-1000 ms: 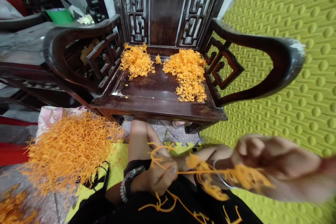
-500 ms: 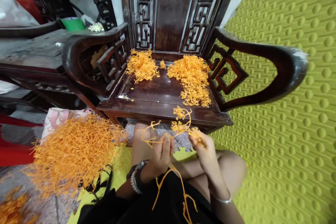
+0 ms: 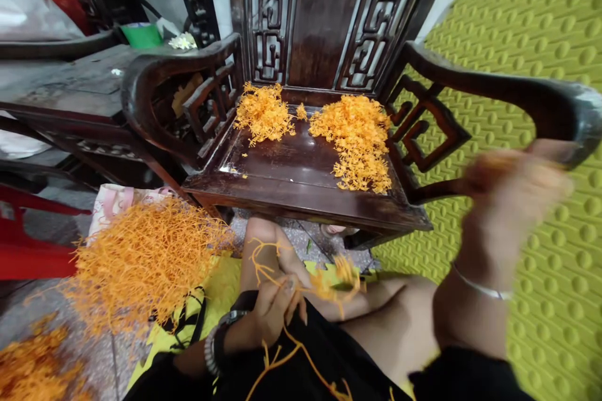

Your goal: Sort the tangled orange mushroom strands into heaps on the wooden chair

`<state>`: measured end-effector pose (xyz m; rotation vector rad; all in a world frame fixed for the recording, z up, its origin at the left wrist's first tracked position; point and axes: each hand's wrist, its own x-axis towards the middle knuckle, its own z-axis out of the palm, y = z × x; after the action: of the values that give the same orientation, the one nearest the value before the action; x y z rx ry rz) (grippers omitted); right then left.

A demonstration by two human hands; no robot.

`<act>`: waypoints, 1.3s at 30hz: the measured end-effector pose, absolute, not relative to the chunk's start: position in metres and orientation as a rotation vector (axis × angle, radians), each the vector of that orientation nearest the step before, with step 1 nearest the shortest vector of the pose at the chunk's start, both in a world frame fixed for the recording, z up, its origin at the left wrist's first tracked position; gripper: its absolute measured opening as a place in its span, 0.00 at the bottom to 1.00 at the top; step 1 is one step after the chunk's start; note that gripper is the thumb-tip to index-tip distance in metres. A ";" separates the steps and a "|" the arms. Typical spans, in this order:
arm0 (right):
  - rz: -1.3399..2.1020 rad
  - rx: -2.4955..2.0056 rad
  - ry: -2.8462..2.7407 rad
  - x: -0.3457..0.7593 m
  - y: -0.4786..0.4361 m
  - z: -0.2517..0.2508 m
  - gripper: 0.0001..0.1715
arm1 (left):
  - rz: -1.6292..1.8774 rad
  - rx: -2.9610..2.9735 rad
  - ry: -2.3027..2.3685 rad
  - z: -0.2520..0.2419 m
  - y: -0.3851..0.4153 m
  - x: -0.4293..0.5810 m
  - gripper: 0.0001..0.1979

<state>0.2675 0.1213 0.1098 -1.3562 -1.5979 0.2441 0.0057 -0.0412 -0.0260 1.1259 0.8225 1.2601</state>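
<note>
My left hand (image 3: pixel 277 307) is closed around an orange branched stem (image 3: pixel 301 344), low over my lap. The stem's bare twigs (image 3: pixel 261 257) reach up and left. A curled tip with small orange clusters (image 3: pixel 341 282) points right, blurred. Below the hand, forked bare branches hang over the black clothing. My right hand (image 3: pixel 517 194) is raised far to the right, in front of the chair's right armrest (image 3: pixel 493 84). Motion smears its fingers, so what they hold, if anything, cannot be made out.
On the dark carved chair's seat (image 3: pixel 282 166) lie a left pile (image 3: pixel 263 113) and a larger right pile (image 3: pixel 352 131) of orange clusters. A big heap of bare orange stems (image 3: pixel 150 263) sits at left, near a red stool (image 3: pixel 37 238). Yellow bumpy matting (image 3: pixel 555 276) covers the right.
My right hand has moved from beside the stem out to the far right and up. My left hand, still holding the stem, has dropped slightly. The view has shifted a little.
</note>
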 end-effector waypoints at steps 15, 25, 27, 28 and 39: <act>0.101 -1.745 -1.738 0.285 0.241 0.037 0.27 | 1.453 0.708 0.334 0.005 0.005 0.028 0.25; 1.630 -0.555 -0.832 0.144 0.063 0.037 0.42 | 1.334 0.673 0.529 -0.002 0.019 0.046 0.25; 1.630 -0.441 -0.681 0.137 0.056 0.039 0.32 | 1.268 0.683 0.606 -0.004 0.015 0.048 0.26; 1.631 -0.398 -0.634 0.138 0.056 0.040 0.27 | 1.235 0.681 0.631 -0.004 0.013 0.049 0.27; 1.241 -0.622 -0.751 0.158 0.063 0.046 0.41 | 1.095 0.988 0.726 -0.011 -0.006 0.048 0.29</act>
<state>0.1581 0.0629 0.0463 -0.6220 -0.7506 1.2408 0.0476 -0.0059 -0.0115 0.9881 0.7263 1.0948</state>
